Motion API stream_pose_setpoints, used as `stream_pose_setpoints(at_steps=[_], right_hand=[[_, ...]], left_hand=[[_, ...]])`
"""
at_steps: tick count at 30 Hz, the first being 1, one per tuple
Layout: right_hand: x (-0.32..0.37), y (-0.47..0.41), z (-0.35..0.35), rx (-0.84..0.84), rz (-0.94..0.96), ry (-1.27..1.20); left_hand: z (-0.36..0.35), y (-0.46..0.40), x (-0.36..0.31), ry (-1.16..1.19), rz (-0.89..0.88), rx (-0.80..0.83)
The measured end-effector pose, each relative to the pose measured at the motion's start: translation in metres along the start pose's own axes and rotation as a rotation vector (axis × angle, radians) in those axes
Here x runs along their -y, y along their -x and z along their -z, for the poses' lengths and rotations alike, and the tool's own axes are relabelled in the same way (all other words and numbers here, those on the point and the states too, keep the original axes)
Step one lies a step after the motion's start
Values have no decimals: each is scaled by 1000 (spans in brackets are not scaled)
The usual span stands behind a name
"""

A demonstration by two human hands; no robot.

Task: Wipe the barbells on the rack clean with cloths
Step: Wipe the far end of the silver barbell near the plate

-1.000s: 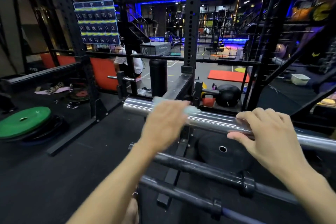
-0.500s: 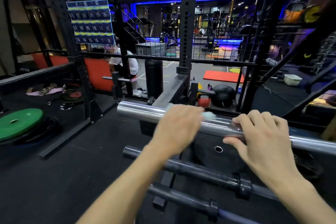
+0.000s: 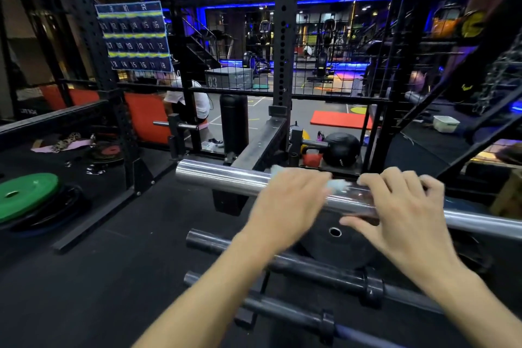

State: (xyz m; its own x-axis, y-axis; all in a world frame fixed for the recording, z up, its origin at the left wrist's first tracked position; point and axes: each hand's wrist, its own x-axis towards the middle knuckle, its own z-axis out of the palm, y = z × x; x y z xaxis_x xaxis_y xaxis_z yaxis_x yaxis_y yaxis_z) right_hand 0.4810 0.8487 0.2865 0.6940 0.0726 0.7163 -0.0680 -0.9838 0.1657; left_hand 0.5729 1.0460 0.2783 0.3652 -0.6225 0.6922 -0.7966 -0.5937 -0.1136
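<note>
Gym — left hand (image 3: 285, 203) wipes barbell (image 3: 220, 176).

Dark gym — black floor (image 3: 99, 291); blue lighting (image 3: 296, 3).

Two bare forearms reach forward from the bottom edge, converging toward the middle. The left hand (image 3: 291, 200) lies palm down, fingers curled forward and blurred. The right hand (image 3: 401, 206) sits just beside it — palm down, fingers bent over, thumb stretched out toward the left hand.
</note>
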Motion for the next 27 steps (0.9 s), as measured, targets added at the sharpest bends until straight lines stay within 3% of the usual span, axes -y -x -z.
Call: stream_pose_setpoints(at_steps=[1, 4, 6, 9, 13, 17, 23, 25, 27], right_hand=[[-9, -2, 5, 64, -28, -6], [-28, -9, 20, 424, -194, -122], [-30, -9, 23, 519, -261, -211], [-23, -4, 13, 369, -252, -243], [-25, 20, -19, 27, -146, -194], [-40, 28, -29, -59, -28, -192], [-37, 30, -35, -138, -19, -138], [-33, 30, -37, -155, -26, -132], [-31, 31, -39, -159, -29, -129]], left_hand=[[9, 8, 24, -54, 42, 22], [37, 38, 100, -181, 383, 94], [42, 43, 107, -178, 533, 60], [21, 18, 44, -66, 500, -32], [-24, -27, -77, 136, 158, -13], [-17, -32, -62, 57, -37, -55], [35, 21, 76, -379, 499, 152], [34, 18, 77, -397, 580, 74], [19, 1, 31, -347, 522, 32]])
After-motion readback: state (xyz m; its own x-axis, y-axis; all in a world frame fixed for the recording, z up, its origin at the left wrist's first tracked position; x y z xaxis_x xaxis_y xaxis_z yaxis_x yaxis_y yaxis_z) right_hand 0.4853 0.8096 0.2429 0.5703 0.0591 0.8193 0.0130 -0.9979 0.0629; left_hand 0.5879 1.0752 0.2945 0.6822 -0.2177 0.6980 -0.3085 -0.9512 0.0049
